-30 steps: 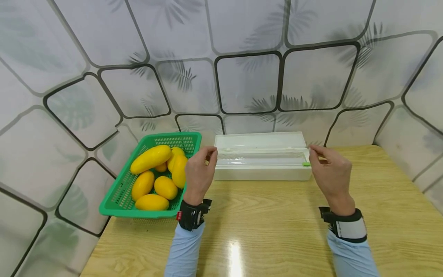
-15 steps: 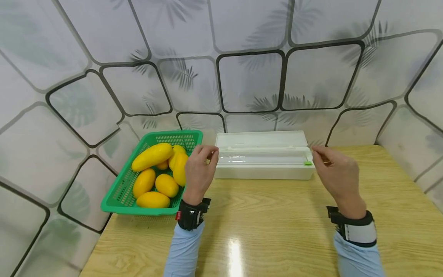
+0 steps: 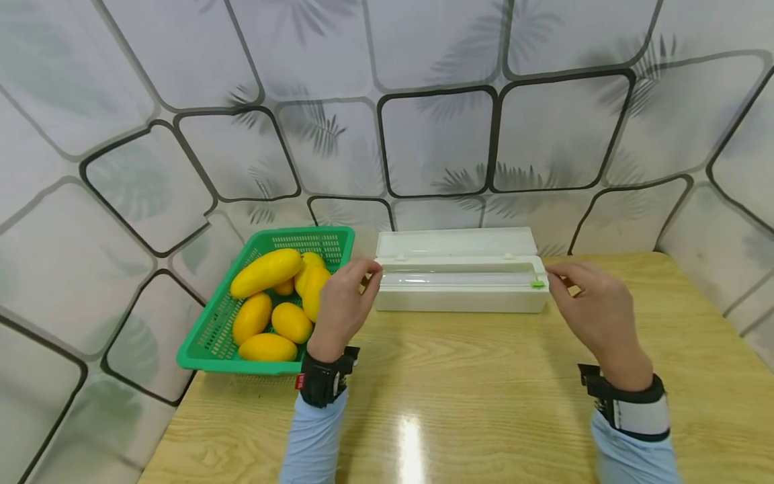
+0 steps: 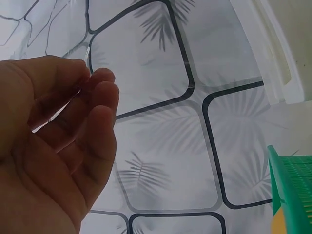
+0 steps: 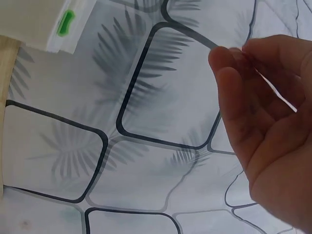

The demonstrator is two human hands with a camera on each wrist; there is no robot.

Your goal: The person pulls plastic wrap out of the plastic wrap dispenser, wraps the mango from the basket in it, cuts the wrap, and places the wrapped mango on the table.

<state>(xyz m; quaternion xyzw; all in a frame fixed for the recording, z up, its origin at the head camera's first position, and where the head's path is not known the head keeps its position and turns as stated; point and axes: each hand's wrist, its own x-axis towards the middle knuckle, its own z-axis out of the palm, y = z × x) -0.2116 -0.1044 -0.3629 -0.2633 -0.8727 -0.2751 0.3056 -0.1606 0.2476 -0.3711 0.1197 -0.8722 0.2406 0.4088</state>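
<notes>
A white cling film dispenser box [image 3: 459, 300] stands with its lid raised at the back of the wooden table. In the head view both hands are above the table in front of the box, one near each end. My left hand [image 3: 345, 302] pinches thumb against fingertips, and my right hand [image 3: 595, 309] does the same. Clear cling film seems stretched between them, though it is so transparent that its edges are hard to make out. A green slide cutter [image 3: 537, 284] sits at the box's right end. Both wrist views show the fingertips [image 4: 102, 80] and fingertips [image 5: 225, 57] pressed together.
A green plastic basket [image 3: 242, 366] left of the box holds several yellow mangoes [image 3: 266, 273]. Patterned grey-white wall covering [image 3: 435, 148] rises right behind the table [image 3: 471, 390].
My right hand has moved a little to the right, away from the box's end. My left hand has shifted only slightly. The wrinkled film seen over the box earlier now looks smoother.
</notes>
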